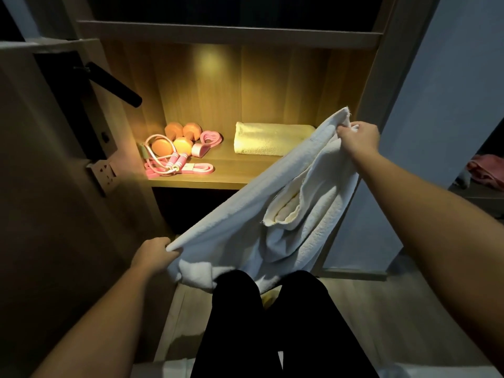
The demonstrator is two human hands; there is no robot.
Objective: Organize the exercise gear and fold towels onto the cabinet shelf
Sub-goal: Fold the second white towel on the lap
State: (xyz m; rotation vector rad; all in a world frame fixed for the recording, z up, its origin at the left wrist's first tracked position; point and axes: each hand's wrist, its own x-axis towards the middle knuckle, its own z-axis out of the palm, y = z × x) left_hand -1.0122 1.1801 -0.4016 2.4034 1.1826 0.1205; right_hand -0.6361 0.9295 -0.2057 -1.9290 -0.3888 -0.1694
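Two arms are stretching a white towel (245,214) before the shelf (231,174).
Left grip (155,252) is pinching its low corner; right grip (358,137), raised higher, is clutching the top edge.

A light-brown wooden cabinet (366,77) stands open-fronted in a dim room. A warm yellow lamp glow (210,60) spreads down its back panel onto the lit shelf (229,170), and the compartments above and below are dark. To its left is a brown door (41,159) with a black lever handle (114,84), to its right a pale blue-grey wall (441,105), and underfoot a light wood-grain floor (381,317).
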